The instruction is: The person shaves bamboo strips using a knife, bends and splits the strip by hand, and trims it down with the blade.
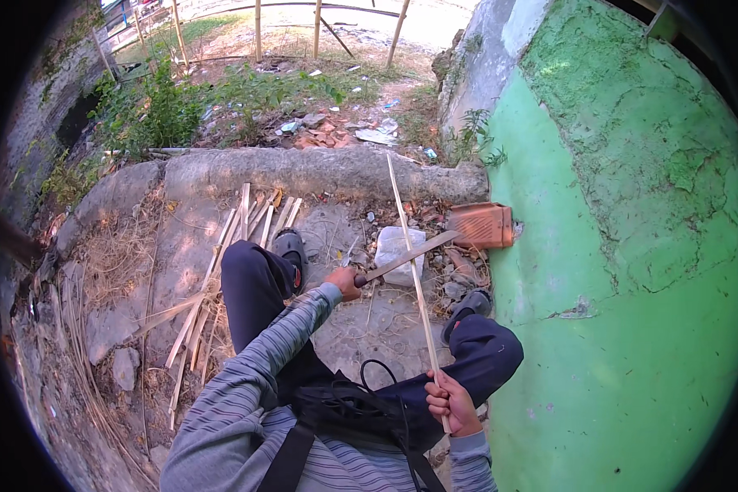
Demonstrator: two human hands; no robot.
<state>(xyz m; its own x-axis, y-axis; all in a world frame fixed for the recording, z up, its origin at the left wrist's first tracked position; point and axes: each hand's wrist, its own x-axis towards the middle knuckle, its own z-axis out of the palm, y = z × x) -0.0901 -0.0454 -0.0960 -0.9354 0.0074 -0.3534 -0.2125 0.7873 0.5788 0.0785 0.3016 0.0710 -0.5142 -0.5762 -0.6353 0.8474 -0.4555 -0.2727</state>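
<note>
My left hand (pixel 343 282) is closed round the dark handle of a machete (pixel 407 257), whose long blade points to the right and away from me. The blade crosses a long pale bamboo strip (pixel 421 305). Low on that strip, my right hand (pixel 454 403) is wrapped round it near its close end, beside my right knee. The strip's far end reaches up over the low concrete ledge. A whitish stone block (pixel 399 251) lies under the blade and strip. Whether the blade touches the strip or only passes over it, I cannot tell.
Several split bamboo strips (pixel 195 324) lie in a pile left of my left leg. An orange clay block (pixel 481 226) rests against the green wall (pixel 615 377) on the right. The low concrete ledge (pixel 303 172) runs across ahead, with plants and litter beyond. Dry fibres and rubble cover the ground.
</note>
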